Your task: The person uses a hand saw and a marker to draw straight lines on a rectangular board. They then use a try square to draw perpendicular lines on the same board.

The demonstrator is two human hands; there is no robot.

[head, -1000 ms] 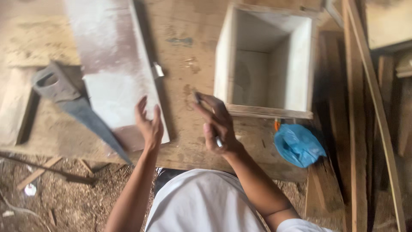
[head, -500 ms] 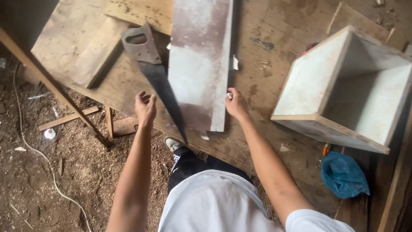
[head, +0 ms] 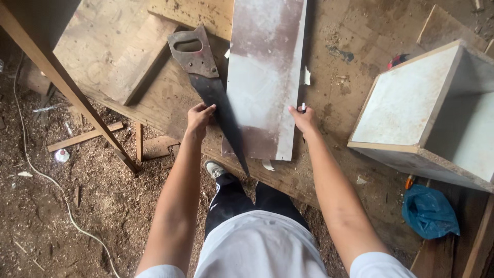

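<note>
My left hand [head: 198, 117] rests open on the rusty handsaw blade [head: 218, 110], right hand [head: 303, 119] pinches the long whitish laminate board's [head: 265, 77] edge; best slide it square on the wooden desk [head: 355, 31].

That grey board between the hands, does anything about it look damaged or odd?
Yes. The grey board is worn, with brown patches showing through, and its near edge is chipped. The handsaw lies slanted beside it, its tip past the workbench edge.

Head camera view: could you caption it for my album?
Left hand on a handsaw, right hand at a grey board's edge, workbench below.
</note>
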